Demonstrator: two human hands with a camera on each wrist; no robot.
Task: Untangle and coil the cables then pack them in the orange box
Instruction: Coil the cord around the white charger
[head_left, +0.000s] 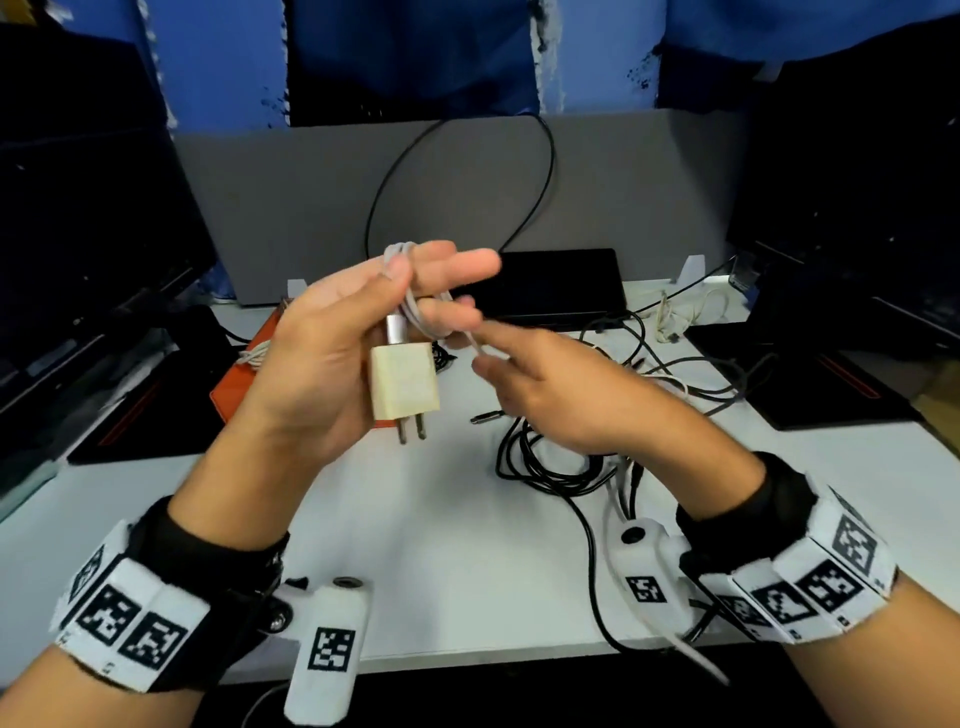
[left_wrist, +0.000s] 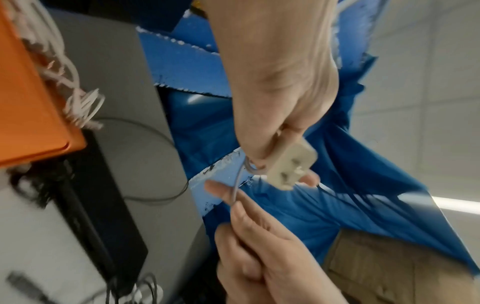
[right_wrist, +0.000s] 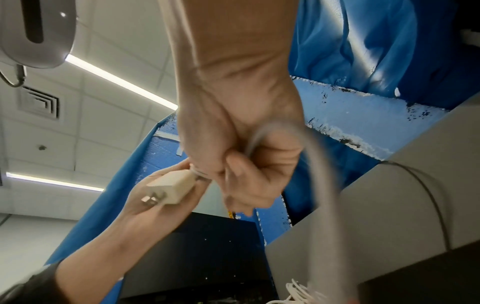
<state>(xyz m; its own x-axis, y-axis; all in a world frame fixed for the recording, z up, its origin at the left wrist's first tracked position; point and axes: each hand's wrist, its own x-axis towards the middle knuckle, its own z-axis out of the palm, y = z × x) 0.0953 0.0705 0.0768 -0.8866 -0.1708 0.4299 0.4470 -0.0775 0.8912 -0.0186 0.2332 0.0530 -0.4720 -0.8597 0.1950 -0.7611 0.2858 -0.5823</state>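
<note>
- Wrist bands with black-and-white markers sit nearest the head camera, one on each forearm. Beyond them the left hand (head_left: 332, 358) is raised above the white desk (head_left: 441, 545), thumb pressing loops of a white charger cable (head_left: 410, 296) against its fingers, the index finger stretched out straight. A cream wall charger (head_left: 405, 384) hangs below those loops, prongs pointing down.
- Beside it the right hand (head_left: 561, 395) pinches the loose run of the same cable between thumb and forefinger, its other fingers loosely curled.
- Behind the left hand lies the orange box (head_left: 244, 379) with a coiled white cable (head_left: 254, 356) on it. A tangle of black cables (head_left: 550, 462) lies on the desk under the right hand.
- Left wrist view: the left hand (left_wrist: 280, 98) grips the wall charger (left_wrist: 291, 166); the right hand (left_wrist: 259, 242) below holds the thin cable (left_wrist: 237, 185) running up to it. The orange box (left_wrist: 28, 107) fills the left edge.
- Right wrist view: the right hand (right_wrist: 241, 156) is curled round the blurred cable (right_wrist: 314, 164), touching the left hand (right_wrist: 155, 197), which cradles the charger (right_wrist: 171, 187).
</note>
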